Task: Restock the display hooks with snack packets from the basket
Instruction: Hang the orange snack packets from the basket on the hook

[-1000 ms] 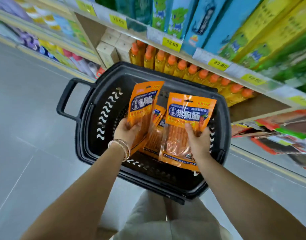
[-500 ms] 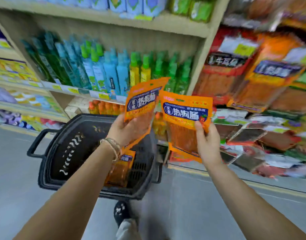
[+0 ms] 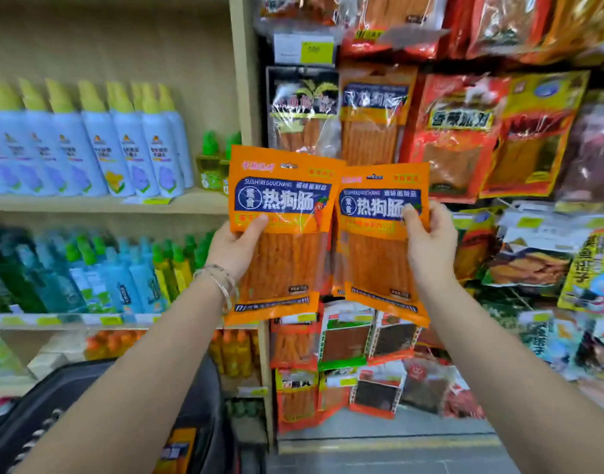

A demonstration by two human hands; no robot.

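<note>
- A person's left hand (image 3: pixel 237 248) grips an orange snack packet (image 3: pixel 283 206) by its left edge. The thumb is pressed on the front just below the blue label and the fingers are curled out of sight behind.
- The right hand (image 3: pixel 430 244) pinches a second, matching packet (image 3: pixel 375 254) by its right edge, with the thumb laid across the end of the blue label.
- Both packets are held upright and side by side at chest height in front of the display, and their inner edges overlap slightly at the middle.
- Directly behind them hangs a row of snack packets. One hanging packet (image 3: pixel 374 111) of the same orange design sits just above the pair, between a dark-labelled pack (image 3: pixel 304 107) and a red one (image 3: pixel 458 131).
- The hooks themselves are hidden by the crowded packaging.
- A yellow price tag (image 3: pixel 314 49) is fixed above the dark-labelled pack.
- The black basket (image 3: pixel 54 405) stands low at the left, partly covered by the left forearm. Another orange packet (image 3: pixel 177 449) shows inside it.
- Thin bracelets (image 3: pixel 222 278) circle the left wrist.
- To the left of a pale wooden upright (image 3: pixel 242 80), shelves carry pale blue bottles (image 3: pixel 123 148) with yellow-green caps, and blue and green bottles (image 3: pixel 116 278) on the tier below.
</note>
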